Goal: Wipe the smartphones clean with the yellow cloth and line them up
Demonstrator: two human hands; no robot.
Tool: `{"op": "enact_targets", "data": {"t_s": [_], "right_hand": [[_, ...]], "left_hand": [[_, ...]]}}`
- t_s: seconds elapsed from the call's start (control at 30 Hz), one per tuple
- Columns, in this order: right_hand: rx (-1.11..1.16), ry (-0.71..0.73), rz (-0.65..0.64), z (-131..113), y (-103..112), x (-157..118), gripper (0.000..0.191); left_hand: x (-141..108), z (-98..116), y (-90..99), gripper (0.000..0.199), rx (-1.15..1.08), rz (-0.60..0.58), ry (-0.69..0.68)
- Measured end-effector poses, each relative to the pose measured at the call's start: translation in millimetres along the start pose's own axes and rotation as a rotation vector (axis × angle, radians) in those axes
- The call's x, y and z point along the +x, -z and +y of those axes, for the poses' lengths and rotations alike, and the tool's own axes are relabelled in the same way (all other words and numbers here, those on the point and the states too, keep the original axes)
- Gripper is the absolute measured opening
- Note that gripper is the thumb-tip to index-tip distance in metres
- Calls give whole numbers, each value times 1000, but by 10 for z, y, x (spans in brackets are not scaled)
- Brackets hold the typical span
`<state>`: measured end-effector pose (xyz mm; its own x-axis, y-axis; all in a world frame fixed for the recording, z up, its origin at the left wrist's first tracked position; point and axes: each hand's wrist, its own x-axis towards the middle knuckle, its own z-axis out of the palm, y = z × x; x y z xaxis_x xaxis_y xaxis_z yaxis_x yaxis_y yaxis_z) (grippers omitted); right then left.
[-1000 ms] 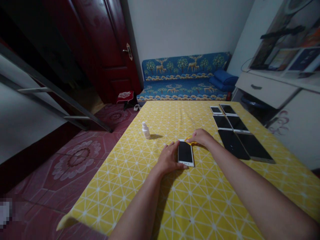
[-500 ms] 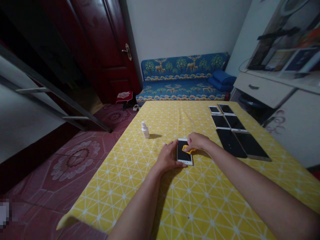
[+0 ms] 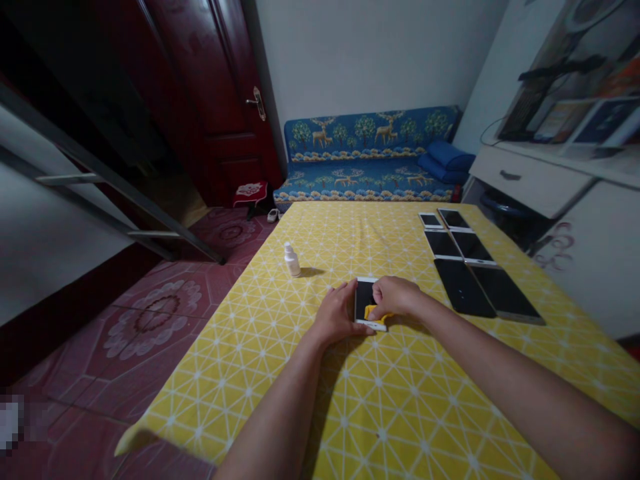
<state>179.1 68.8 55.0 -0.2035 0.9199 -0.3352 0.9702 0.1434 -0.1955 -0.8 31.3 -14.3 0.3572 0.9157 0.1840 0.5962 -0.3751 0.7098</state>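
A white smartphone point(image 3: 364, 295) with a dark screen lies face up on the yellow patterned tablecloth point(image 3: 280, 373). My left hand point(image 3: 336, 313) grips the phone by its left side, fingers at the top left corner and thumb along the lower edge. Bunched in the closed fingers of my right hand point(image 3: 395, 297) is a yellow cloth point(image 3: 373, 313), pressed on the lower part of the screen. Part of the cloth and the phone's right side are hidden under that hand. Beyond my left hand a small white bottle point(image 3: 292, 261) stands upright.
At the table's right side several phones and tablets lie in two columns, among them a black tablet point(image 3: 463, 288). Behind the table is a blue patterned sofa point(image 3: 360, 177). A white cabinet point(image 3: 575, 267) stands to the right, a red door point(image 3: 200, 87) at the back left.
My right hand has slid the yellow cloth down the screen toward the phone's lower edge. My left hand keeps its hold, and the phone stays in place.
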Motion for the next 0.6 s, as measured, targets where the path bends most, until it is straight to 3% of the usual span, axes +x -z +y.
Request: {"op": "enact_targets", "data": {"t_s": [0.6], "right_hand": [[25, -200, 117, -37, 205, 535, 35]], "left_hand": [[-1, 2, 10, 117, 6, -10, 2]]}}
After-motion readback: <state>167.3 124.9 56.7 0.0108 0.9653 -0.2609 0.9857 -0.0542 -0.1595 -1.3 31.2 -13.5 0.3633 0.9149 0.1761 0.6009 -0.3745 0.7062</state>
